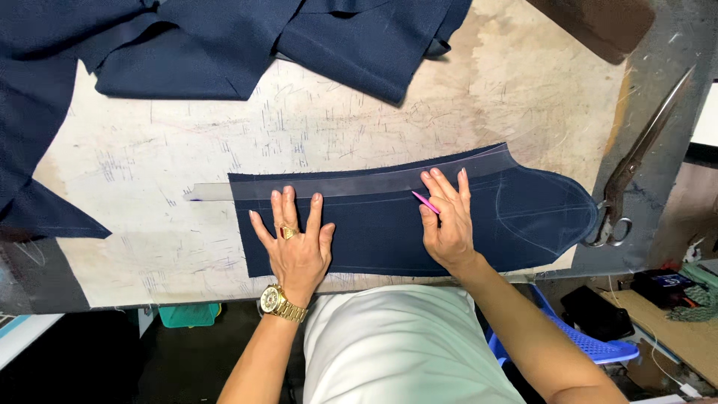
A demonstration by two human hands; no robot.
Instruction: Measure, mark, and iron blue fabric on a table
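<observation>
A navy fabric piece (523, 217) shaped like a sleeve lies flat on the worn pale cutting table (336, 127). A clear flexible ruler (359, 183) runs along its upper edge and sticks out past its left end. My left hand (295, 239) presses flat on the fabric just below the ruler, fingers spread, with a gold ring and a gold watch. My right hand (447, 221) rests on the fabric and ruler further right and holds a thin pink chalk pencil (425, 201), its tip at the ruler's lower edge.
More navy fabric pieces (224, 45) are piled across the table's far left and top. Large metal scissors (636, 164) lie at the right edge. A brown board (598, 22) sits at the top right. A blue plastic stool (591, 340) stands beside me.
</observation>
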